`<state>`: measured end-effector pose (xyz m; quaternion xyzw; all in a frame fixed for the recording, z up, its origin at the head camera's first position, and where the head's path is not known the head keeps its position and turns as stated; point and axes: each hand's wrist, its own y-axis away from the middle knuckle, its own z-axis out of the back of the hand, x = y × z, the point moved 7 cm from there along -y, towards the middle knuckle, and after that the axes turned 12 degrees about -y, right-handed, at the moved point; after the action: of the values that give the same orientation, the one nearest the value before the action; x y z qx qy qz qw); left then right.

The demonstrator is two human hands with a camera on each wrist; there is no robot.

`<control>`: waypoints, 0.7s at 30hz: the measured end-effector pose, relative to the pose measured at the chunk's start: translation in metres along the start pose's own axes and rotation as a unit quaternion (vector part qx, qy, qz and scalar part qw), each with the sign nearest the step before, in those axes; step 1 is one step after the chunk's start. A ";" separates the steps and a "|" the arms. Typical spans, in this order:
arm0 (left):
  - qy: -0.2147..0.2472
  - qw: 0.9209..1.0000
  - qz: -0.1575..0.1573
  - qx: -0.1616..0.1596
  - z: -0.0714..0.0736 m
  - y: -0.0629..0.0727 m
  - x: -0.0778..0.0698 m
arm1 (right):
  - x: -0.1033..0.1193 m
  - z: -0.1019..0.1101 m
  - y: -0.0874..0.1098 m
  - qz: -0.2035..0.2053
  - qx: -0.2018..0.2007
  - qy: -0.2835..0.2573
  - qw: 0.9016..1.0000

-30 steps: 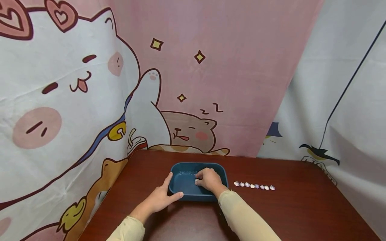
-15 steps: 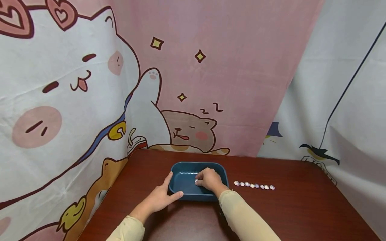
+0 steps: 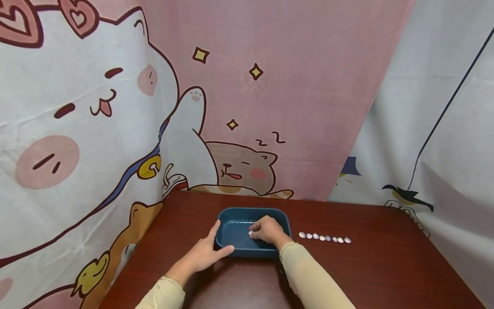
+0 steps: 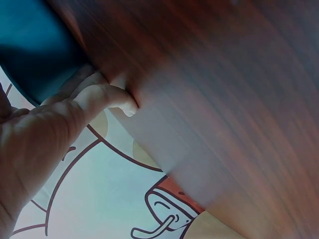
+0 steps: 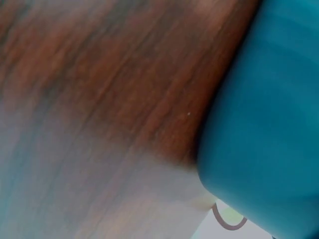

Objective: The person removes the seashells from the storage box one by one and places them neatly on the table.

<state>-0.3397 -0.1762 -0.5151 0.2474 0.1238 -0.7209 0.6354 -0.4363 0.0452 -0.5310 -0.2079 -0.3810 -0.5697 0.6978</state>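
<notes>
A blue rectangular tub [image 3: 252, 254] with raised walls stands on the table. My left hand [image 3: 201, 254] rests against its left end, fingers extended along the side and thumb by the front left corner. In the left wrist view, the same hand [image 4: 50, 124] lies beside the tub's wall [image 4: 32, 59]. Inside the tub, my right hand [image 3: 268, 231] pinches a small pale shell [image 3: 251, 233] between thumb and fingers, low over the floor. Only the tub's outer wall [image 5: 264, 129] and tabletop appear in the right wrist view; the right hand is out of it.
To the right of the tub, several small white and purple shells [image 3: 328, 238] lie in a row on the dark reddish wooden table [image 3: 386, 266]. Cartoon-printed cloth [image 3: 301, 107] hangs behind the table and along its left side.
</notes>
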 end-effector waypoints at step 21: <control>0.004 1.000 -0.010 -0.002 0.000 0.001 -0.001 | 0.024 -0.001 0.007 0.134 -0.067 0.121 0.981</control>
<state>-0.3385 -0.1758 -0.5146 0.2475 0.1302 -0.7257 0.6286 -0.4280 0.0312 -0.5121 -0.2328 -0.2231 -0.5167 0.7932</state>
